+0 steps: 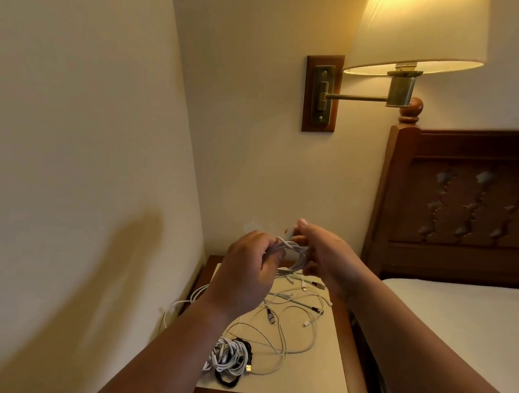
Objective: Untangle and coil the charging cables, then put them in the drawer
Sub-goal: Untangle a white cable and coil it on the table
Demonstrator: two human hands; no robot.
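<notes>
A white charging cable (291,254) wound into a small coil hangs in the air between my two hands, above the nightstand (317,367). My left hand (244,274) grips the coil's left side. My right hand (324,255) pinches the cable's end at the coil's top right. Below, loose white cables (289,328) with several plugs lie tangled across the nightstand top. A bundled white coil (227,357) rests at the near left on a black cable (225,382). No drawer shows in view.
The nightstand stands in a corner, wall on the left and behind. A bed (472,331) with a wooden headboard (464,209) is close on the right. A lit wall lamp (414,35) on a swing arm hangs overhead. One white cable (172,306) trails off the nightstand's left edge.
</notes>
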